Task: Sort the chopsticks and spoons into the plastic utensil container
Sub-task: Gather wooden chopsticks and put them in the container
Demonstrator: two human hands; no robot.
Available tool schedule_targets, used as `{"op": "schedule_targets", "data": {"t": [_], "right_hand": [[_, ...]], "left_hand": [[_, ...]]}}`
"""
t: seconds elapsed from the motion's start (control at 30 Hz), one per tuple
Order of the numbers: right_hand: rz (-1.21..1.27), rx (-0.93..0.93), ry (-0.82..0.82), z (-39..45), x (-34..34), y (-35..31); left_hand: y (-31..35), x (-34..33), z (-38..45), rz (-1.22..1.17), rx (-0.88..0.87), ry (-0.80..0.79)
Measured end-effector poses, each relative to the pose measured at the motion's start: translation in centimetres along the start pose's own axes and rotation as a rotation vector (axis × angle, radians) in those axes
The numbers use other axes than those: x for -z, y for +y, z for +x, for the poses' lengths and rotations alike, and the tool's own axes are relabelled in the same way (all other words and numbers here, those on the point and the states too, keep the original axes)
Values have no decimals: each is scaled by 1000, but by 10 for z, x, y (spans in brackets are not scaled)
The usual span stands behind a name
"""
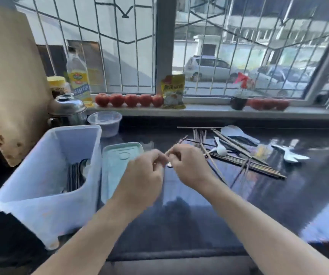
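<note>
Pinching what looks like a chopstick [172,150], right hand [189,165], left hand [145,173] fingers curled beside it.

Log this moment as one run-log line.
left hand: pinching chopstick | right hand: gripping same chopstick | container: partly filled | pile: unsorted

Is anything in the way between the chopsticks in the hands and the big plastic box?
Nothing visible blocks it. Both the left hand and right hand hold thin chopsticks just right of the box. Its top is open. The pale lid lies flat on the counter between them, low enough to pass over.
</note>
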State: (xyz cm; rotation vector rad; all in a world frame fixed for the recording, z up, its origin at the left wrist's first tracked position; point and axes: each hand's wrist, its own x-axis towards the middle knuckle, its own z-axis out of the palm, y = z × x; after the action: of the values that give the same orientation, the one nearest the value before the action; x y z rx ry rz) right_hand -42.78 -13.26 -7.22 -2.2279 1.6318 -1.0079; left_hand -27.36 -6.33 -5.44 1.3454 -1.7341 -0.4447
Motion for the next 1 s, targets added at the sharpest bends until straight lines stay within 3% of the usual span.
{"op": "schedule_targets", "data": {"t": [0.1,0.17,0.33,0.53,0.67,0.8,1.0], "right_hand": [[-78,-144,16,-40,17,81],[-118,-216,91,-54,35,123],[-75,-352,205,-54,62,181],[-36,-467,216,2,78,213],[-206,-576,242,48,96,246],[-410,-596,84,81,96,271],[-512,-552,-177,124,70,278]], "left_hand": [[-27,-74,-2,183,56,-216],[-39,-107,2,293,4,-261],[-37,-155,32,468,-173,-186],[-40,-169,69,606,-204,-57],[-46,-174,72,597,-161,16],[-44,-177,76,627,-135,0],[-44,-179,78,632,-111,-18]]}}
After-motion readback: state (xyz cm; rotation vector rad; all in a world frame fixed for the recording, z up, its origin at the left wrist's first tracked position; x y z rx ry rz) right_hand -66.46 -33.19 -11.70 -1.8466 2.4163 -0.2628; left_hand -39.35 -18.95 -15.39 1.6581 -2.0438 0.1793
